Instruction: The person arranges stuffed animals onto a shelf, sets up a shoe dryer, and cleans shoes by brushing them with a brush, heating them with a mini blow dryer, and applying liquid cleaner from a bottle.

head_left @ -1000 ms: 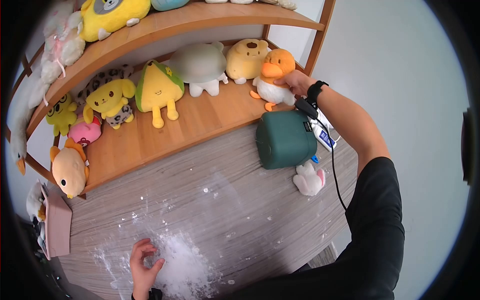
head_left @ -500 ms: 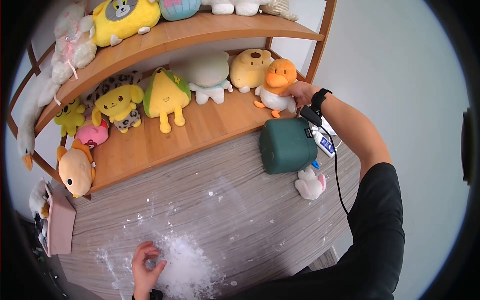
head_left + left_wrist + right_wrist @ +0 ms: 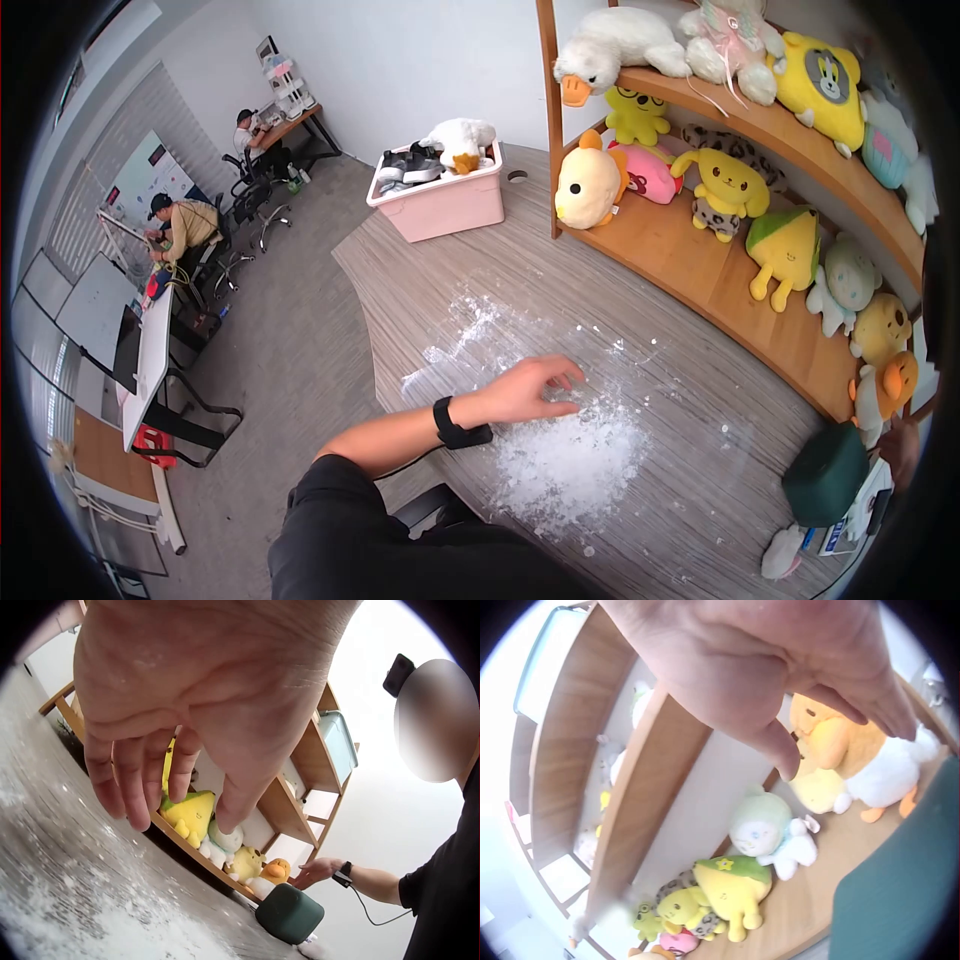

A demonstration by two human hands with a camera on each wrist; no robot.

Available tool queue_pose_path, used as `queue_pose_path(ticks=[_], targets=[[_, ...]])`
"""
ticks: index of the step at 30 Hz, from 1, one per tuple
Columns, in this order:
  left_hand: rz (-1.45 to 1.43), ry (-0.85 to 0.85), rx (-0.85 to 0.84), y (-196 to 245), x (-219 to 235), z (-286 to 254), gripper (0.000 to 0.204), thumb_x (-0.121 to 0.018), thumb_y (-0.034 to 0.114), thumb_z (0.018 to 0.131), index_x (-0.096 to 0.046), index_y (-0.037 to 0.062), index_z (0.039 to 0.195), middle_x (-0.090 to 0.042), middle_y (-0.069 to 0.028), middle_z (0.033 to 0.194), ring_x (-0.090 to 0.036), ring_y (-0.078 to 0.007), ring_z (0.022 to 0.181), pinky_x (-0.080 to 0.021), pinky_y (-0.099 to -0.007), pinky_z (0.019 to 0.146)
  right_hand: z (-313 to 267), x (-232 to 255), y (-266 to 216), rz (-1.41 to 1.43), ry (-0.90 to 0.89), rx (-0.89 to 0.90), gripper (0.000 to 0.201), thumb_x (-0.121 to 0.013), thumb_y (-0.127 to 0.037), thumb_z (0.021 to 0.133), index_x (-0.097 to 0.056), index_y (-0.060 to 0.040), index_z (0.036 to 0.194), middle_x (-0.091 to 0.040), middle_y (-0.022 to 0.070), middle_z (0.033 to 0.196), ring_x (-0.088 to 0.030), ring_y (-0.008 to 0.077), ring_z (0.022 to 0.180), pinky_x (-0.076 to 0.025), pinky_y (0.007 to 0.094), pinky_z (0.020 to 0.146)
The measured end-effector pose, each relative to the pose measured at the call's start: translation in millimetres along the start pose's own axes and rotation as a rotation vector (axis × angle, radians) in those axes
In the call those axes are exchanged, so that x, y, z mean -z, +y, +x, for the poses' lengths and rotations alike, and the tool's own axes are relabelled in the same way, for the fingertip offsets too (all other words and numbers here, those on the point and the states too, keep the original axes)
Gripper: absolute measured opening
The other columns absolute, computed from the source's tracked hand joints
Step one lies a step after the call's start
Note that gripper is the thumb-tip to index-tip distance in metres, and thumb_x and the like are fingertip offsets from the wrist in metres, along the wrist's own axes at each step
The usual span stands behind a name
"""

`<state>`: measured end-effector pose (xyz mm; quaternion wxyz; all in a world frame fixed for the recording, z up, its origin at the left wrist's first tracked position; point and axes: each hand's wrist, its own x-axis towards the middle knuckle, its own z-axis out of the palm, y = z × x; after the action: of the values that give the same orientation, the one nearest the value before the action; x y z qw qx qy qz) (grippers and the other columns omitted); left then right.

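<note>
Over white powder point(image 3: 570, 465) on the grey wood-grain table, the left hand point(image 3: 520, 392) hovers with fingers loosely bent and holds nothing. The left wrist view shows its palm point(image 3: 202, 690) with fingers hanging down. At the right edge of the head view, the right hand point(image 3: 903, 452) is dim beside an orange and white duck plush point(image 3: 888, 388) on the lower shelf. In the right wrist view the right hand point(image 3: 780, 667) reaches over the duck point(image 3: 855, 746), fingers extended and thumb apart; whether its fingertips touch the plush cannot be told.
A dark green container point(image 3: 826, 474) and a white plush point(image 3: 782, 552) lie near the right hand. Several plush toys line the wooden shelf point(image 3: 690, 265). A pink bin point(image 3: 450, 208) with shoes and a plush stands at the table's back. Two people sit at desks far left.
The head view has swung left, bringing the room and pink bin into sight. The right hand stays beside the duck, and the left hand stays over the powder.
</note>
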<state>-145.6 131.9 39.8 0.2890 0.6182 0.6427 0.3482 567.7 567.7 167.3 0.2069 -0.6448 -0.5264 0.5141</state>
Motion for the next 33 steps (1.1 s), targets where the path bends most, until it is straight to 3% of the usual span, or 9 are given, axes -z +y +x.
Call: queue_pose_path(ticks=[4,5,8,11,15,18,27,30,33], targets=[[-0.032,0.082,0.024,1,17,-15,0.044,-0.088,0.025,0.092,-0.071,0.0041,0.126,-0.074,-0.0095,0.117,-0.072,-0.0213,0.103,-0.060,-0.0368,0.091,-64,-49,10,0.035,0.163,0.199,0.039,-0.069,-0.040,0.104,-0.062,-0.0051,0.119,-0.071,0.0062,0.106,-0.067,0.0148,0.084,-0.056,0.0305,0.074],[-0.002,0.125,0.028,-10,22,-27,0.045,-0.088,0.026,0.091,-0.071,0.0043,0.127,-0.074,-0.0099,0.114,-0.072,-0.0216,0.102,-0.060,-0.0372,0.090,-71,-56,-2,-0.042,-0.106,0.225,0.045,-0.071,-0.039,0.103,-0.061,-0.0024,0.128,-0.069,0.0022,0.106,-0.063,0.0108,0.084,-0.051,0.0266,0.073],[-0.083,0.105,-0.032,-17,21,-36,0.036,-0.088,0.017,0.089,-0.074,0.0036,0.119,-0.076,-0.0069,0.106,-0.070,-0.0190,0.097,-0.058,-0.0343,0.091,-188,-167,-62,-0.139,-0.066,0.520,0.050,-0.070,-0.029,0.107,-0.060,0.0049,0.143,-0.073,0.0111,0.131,-0.070,0.0203,0.116,-0.053,0.0366,0.108],[-0.149,0.048,0.097,-40,14,-34,0.026,-0.082,-0.001,0.084,-0.073,0.0020,0.109,-0.073,-0.0044,0.092,-0.069,-0.0139,0.089,-0.058,-0.0315,0.090,-234,-184,-9,-0.159,0.218,0.599,0.031,-0.080,-0.028,0.100,-0.073,-0.0018,0.116,-0.077,0.0063,0.102,-0.071,0.0131,0.094,-0.059,0.0306,0.083],[-0.072,-0.099,0.107,-21,3,-10,0.025,-0.080,-0.005,0.083,-0.071,0.0011,0.105,-0.067,-0.0021,0.080,-0.064,-0.0097,0.074,-0.053,-0.0263,0.074,-322,-244,68,-0.227,-0.067,0.669,0.036,-0.086,-0.024,0.094,-0.061,-0.0042,0.078,-0.057,0.0048,0.068,-0.057,0.0185,0.064,-0.046,0.0368,0.061],[0.032,-0.216,0.032,13,-15,12,0.022,-0.080,-0.005,0.082,-0.071,-0.0003,0.102,-0.065,-0.0017,0.074,-0.061,-0.0089,0.068,-0.050,-0.0261,0.068,-363,-267,124,-0.289,-0.108,0.619,0.042,-0.085,-0.022,0.093,-0.052,-0.0041,0.073,-0.050,0.0093,0.065,-0.048,0.0326,0.062,-0.043,0.0406,0.059],[0.194,-0.477,-0.197,95,-85,9,0.023,-0.085,-0.001,0.083,-0.076,0.0030,0.103,-0.064,-0.0014,0.068,-0.061,-0.0106,0.063,-0.051,-0.0279,0.065,-383,-250,209,0.026,0.226,0.351,0.034,-0.084,-0.019,0.093,-0.059,-0.0015,0.078,-0.056,0.0065,0.065,-0.055,0.0198,0.061,-0.048,0.0340,0.060],[0.220,-0.493,-0.229,104,-93,3,0.025,-0.088,0.003,0.083,-0.076,0.0033,0.104,-0.065,-0.0024,0.068,-0.064,-0.0130,0.063,-0.053,-0.0286,0.065,-349,-224,205,-0.204,0.467,0.418,0.028,-0.087,-0.020,0.089,-0.067,-0.0017,0.097,-0.069,0.0132,0.092,-0.067,0.0291,0.079,-0.055,0.0403,0.073],[0.209,-0.437,-0.213,111,-91,-7,0.024,-0.089,0.007,0.085,-0.077,0.0038,0.106,-0.067,-0.0027,0.071,-0.066,-0.0142,0.064,-0.054,-0.0301,0.064,-301,-201,203,-0.669,0.624,0.529,0.076,-0.093,-0.026,0.081,-0.056,-0.0078,0.145,-0.055,0.0238,0.146,-0.065,0.0471,0.117,-0.056,0.0529,0.100]])
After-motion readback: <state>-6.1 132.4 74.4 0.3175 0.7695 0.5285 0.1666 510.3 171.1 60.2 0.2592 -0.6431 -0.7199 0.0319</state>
